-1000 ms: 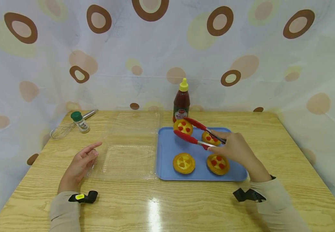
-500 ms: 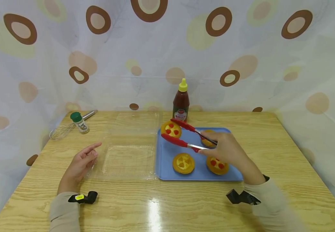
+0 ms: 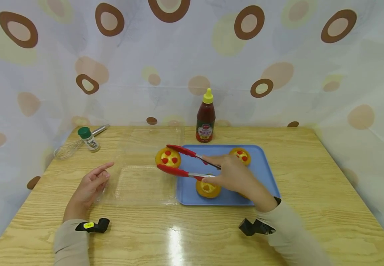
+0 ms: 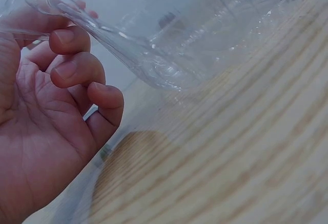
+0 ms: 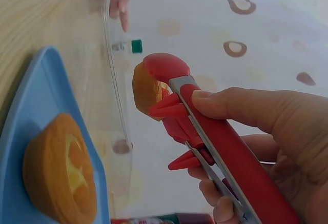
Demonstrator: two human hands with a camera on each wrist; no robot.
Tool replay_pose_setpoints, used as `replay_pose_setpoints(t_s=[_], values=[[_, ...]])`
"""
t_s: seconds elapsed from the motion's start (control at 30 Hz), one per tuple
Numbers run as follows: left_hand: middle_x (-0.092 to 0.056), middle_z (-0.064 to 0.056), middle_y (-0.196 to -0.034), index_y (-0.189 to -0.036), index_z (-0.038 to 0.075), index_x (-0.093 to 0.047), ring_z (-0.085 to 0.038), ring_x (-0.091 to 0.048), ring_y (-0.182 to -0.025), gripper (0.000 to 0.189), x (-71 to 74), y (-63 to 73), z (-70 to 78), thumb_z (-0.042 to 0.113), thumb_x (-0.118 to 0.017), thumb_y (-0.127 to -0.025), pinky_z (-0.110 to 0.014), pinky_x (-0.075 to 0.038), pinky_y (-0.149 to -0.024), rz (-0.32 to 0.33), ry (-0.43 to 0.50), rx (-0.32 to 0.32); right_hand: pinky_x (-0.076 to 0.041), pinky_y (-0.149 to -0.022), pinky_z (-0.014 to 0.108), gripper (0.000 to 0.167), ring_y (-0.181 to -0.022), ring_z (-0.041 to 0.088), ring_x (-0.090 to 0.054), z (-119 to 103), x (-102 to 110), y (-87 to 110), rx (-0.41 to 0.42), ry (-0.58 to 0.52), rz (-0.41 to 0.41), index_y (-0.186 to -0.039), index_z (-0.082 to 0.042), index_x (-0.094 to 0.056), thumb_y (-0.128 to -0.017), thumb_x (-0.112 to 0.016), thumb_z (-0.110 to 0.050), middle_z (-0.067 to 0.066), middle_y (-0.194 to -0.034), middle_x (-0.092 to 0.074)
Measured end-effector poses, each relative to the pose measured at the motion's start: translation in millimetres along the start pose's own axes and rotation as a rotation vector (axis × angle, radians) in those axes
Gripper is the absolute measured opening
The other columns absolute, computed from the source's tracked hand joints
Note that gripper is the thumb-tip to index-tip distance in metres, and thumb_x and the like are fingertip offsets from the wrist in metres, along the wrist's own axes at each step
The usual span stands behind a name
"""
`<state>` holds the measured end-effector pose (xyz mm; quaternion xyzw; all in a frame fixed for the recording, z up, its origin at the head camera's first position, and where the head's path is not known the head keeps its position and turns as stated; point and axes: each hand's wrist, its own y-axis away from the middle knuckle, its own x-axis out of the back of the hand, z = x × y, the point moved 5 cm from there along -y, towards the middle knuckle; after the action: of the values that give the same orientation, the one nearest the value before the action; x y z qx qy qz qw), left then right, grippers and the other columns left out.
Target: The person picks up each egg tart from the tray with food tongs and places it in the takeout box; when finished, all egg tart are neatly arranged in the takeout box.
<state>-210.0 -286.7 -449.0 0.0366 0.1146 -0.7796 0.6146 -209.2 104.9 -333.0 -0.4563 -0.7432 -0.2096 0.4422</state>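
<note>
My right hand grips red-tipped tongs, thumb on one arm and fingers on the other in the right wrist view. Between the tong tips is a small round tart with red pieces on top, held above the right side of an open clear plastic clamshell box. At the box's left edge, my left hand pinches the rim, index finger stretched out and the others curled in the left wrist view. On the blue tray sit a yellow-topped tart and a red-topped tart; another is mostly hidden by my right hand.
Behind the tray stands a sauce bottle with a yellow cap. A green-lidded seasoning shaker leans over a whisk at the back left. The box's lid lies folded back towards the patterned curtain.
My right hand has carried the tart in the tongs leftward, from over the back of the tray to over the clear box. The left hand has stayed at the box's edge.
</note>
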Motion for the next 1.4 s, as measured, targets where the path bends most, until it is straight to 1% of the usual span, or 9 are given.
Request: replay_pose_setpoints(t_s=[0.2,0.37,0.5,0.63,0.73,0.97,1.17,1.3,1.4], values=[[-0.053,0.009,-0.078,-0.124,0.022,-0.062,-0.005,-0.042,-0.062,0.038,0.5,-0.2,1.0,0.0,-0.043,-0.099,-0.016,-0.038,-0.058,-0.006,-0.004,0.001,-0.052,-0.069,0.03,0.059,-0.1,0.021,-0.063,-20.5,-17.2,-15.7,0.07,0.047,-0.026,-0.128,-0.01,-0.06,-0.077,-0.078,-0.033,0.008,-0.121,-0.063],[-0.053,0.01,-0.077,-0.124,0.024,-0.061,-0.005,-0.042,-0.062,0.039,-0.3,-0.9,1.7,0.0,-0.043,-0.099,-0.016,-0.038,-0.058,-0.009,-0.014,-0.002,-0.051,-0.079,0.032,0.059,-0.106,0.02,-0.062,-30.3,-33.4,-27.4,0.085,0.078,-0.074,-0.129,-0.011,-0.06,-0.078,-0.077,-0.035,0.005,-0.122,-0.062],[-0.053,0.009,-0.077,-0.125,0.024,-0.061,-0.005,-0.043,-0.063,0.039,-0.9,-0.8,2.7,0.0,-0.044,-0.099,-0.015,-0.039,-0.058,-0.004,-0.023,-0.003,-0.044,-0.06,0.025,0.058,-0.079,0.015,-0.062,-38.5,-44.6,-36.2,0.126,0.067,-0.086,-0.128,-0.01,-0.06,-0.078,-0.078,-0.033,0.005,-0.119,-0.064],[-0.054,0.009,-0.078,-0.125,0.024,-0.061,-0.005,-0.044,-0.064,0.038,-1.1,-0.5,2.8,0.001,-0.045,-0.099,-0.015,-0.039,-0.059,0.005,-0.028,0.008,-0.032,-0.049,0.022,0.059,-0.05,0.01,-0.037,-47.8,-53.3,-44.7,0.152,0.069,-0.098,-0.13,-0.011,-0.058,-0.078,-0.077,-0.032,0.006,-0.109,-0.069],[-0.053,0.009,-0.077,-0.124,0.024,-0.061,-0.005,-0.045,-0.064,0.038,-1.0,-0.3,2.6,0.001,-0.044,-0.099,-0.015,-0.039,-0.059,0.007,-0.033,0.012,-0.03,-0.048,0.021,0.06,-0.046,0.006,-0.029,-53.6,-58.8,-50.9,0.152,0.083,-0.116,-0.132,-0.012,-0.057,-0.078,-0.078,-0.031,0.007,-0.092,-0.071],[-0.054,0.009,-0.077,-0.124,0.025,-0.061,-0.005,-0.045,-0.064,0.039,0.1,-0.4,1.3,0.001,-0.045,-0.099,-0.015,-0.039,-0.058,0.005,-0.039,0.015,-0.029,-0.048,0.021,0.06,-0.048,0.006,-0.029,-60.8,-67.7,-63.4,0.125,0.11,-0.136,-0.129,-0.011,-0.059,-0.077,-0.079,-0.032,0.007,-0.114,-0.067],[-0.052,0.009,-0.077,-0.125,0.024,-0.061,-0.006,-0.045,-0.064,0.039,1.3,-0.6,0.8,0.001,-0.044,-0.099,-0.016,-0.041,-0.059,0.001,-0.036,0.02,-0.031,-0.051,0.022,0.058,-0.05,0.007,-0.032,-63.8,-75.3,-72.2,0.114,0.144,-0.142,-0.127,-0.01,-0.061,-0.077,-0.078,-0.034,0.005,-0.116,-0.066],[-0.053,0.008,-0.077,-0.125,0.023,-0.061,-0.007,-0.044,-0.064,0.04,1.6,-0.6,0.7,0.0,-0.043,-0.099,-0.016,-0.042,-0.061,0.0,-0.035,0.017,-0.028,-0.049,0.022,0.061,-0.047,0.008,-0.025,-66.6,-82.2,-76.2,0.103,0.158,-0.162,-0.13,-0.013,-0.058,-0.078,-0.078,-0.036,0.004,-0.087,-0.07],[-0.053,0.008,-0.077,-0.125,0.024,-0.061,-0.007,-0.044,-0.064,0.041,0.9,-0.7,0.9,-0.002,-0.042,-0.099,-0.016,-0.043,-0.062,-0.002,-0.039,0.016,-0.025,-0.045,0.022,0.063,-0.044,0.007,-0.019,-67.4,-87.6,-78.0,0.081,0.166,-0.184,-0.133,-0.015,-0.055,-0.078,-0.077,-0.037,0.001,-0.062,-0.057]])
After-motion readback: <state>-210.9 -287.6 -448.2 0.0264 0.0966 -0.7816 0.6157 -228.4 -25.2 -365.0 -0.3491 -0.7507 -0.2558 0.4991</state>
